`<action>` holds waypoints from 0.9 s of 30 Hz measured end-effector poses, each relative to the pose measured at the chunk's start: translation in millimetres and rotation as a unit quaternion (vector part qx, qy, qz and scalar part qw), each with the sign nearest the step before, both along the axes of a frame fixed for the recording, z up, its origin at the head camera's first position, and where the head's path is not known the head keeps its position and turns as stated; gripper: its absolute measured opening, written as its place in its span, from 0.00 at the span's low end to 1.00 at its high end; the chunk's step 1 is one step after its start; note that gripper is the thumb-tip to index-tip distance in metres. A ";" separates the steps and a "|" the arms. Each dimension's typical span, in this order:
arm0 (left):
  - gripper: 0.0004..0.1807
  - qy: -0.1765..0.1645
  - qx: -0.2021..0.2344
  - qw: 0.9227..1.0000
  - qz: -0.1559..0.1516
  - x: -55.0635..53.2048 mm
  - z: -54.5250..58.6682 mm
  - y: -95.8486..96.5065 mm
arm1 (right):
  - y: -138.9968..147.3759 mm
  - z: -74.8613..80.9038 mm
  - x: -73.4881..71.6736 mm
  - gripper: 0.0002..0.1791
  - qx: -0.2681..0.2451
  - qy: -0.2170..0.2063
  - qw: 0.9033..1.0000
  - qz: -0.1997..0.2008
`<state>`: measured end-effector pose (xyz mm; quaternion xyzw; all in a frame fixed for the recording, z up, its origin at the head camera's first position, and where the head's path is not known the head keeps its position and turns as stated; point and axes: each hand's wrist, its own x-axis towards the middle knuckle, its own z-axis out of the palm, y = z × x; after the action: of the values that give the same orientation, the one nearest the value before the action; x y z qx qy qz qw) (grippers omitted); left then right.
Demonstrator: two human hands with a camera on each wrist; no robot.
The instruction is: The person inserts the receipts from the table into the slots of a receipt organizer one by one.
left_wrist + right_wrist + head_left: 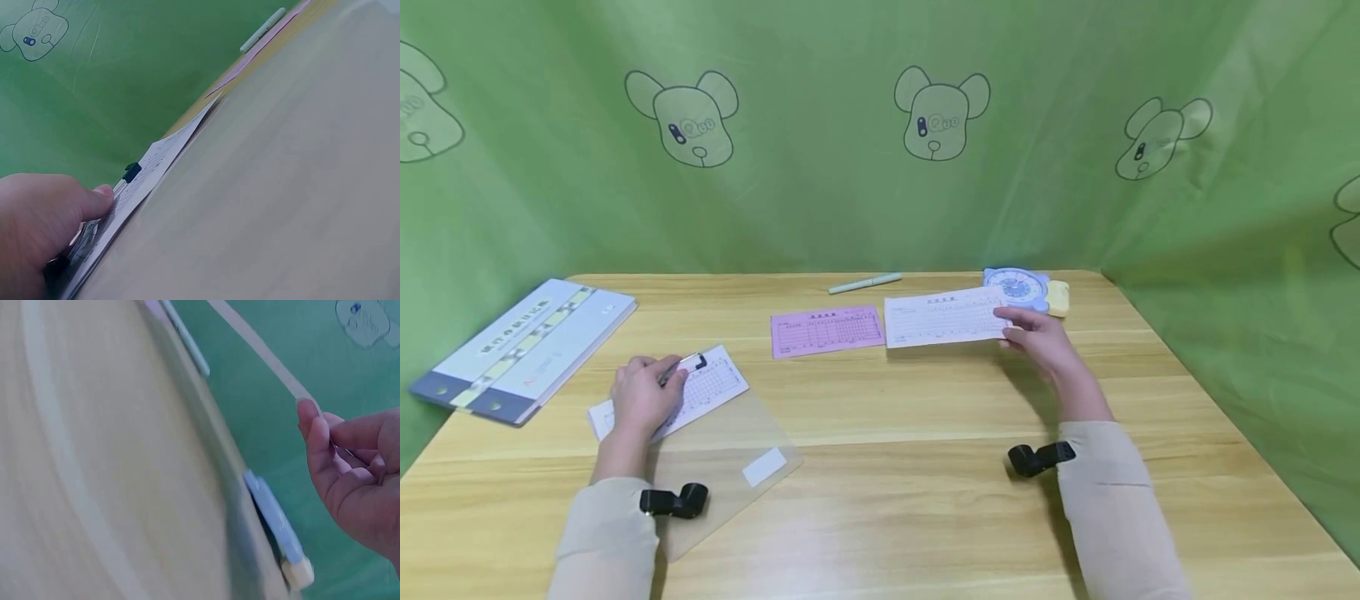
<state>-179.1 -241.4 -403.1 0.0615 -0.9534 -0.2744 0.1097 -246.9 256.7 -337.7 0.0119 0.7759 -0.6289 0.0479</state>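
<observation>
My left hand [643, 392] grips the metal clip [702, 362] of a see-through clipboard [730, 475], at its upper left end. The clip has black corners, one of which shows in the left wrist view. Beneath it lies a white printed form [718, 383], slanted and partly covered by my fingers. My right hand [1037, 337] pinches a white form slip [940, 318] by its right edge. In the right wrist view this slip [269, 359] is raised off the table, seen nearly edge-on between thumb and fingers. A pink form slip [827, 331] lies to its left.
A pale green pen [865, 283] lies near the table's back edge. Behind the right hand is a blue dial clock [1017, 287] with a yellow part [1057, 298]. At far left lies a blue-white binder [520, 346]. Green cloth [820, 200] hangs behind the table.
</observation>
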 end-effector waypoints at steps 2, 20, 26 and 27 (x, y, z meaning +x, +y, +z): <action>0.20 -0.002 0.002 1.000 0.000 0.4 0.0 -0.4 | -9.7 2.9 1.1 0.23 -0.011 -0.002 1.000 0.014; 0.20 -0.017 -0.007 1.000 -0.001 -1.9 5.4 1.2 | -110.1 -15.7 2.3 0.20 -0.041 -0.016 0.990 0.137; 0.20 -0.023 -0.016 1.000 0.004 -2.2 7.0 1.8 | -146.0 -27.7 7.0 0.19 -0.044 -0.039 0.981 0.183; 0.19 -0.023 -0.018 1.000 0.006 -2.1 7.5 2.0 | -151.6 -28.5 8.2 0.19 -0.042 -0.042 0.980 0.192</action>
<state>-181.3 -239.4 -395.6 0.0720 -0.9602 -0.2545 0.0903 -238.8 105.1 -366.2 -0.1127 0.7339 -0.6391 0.2003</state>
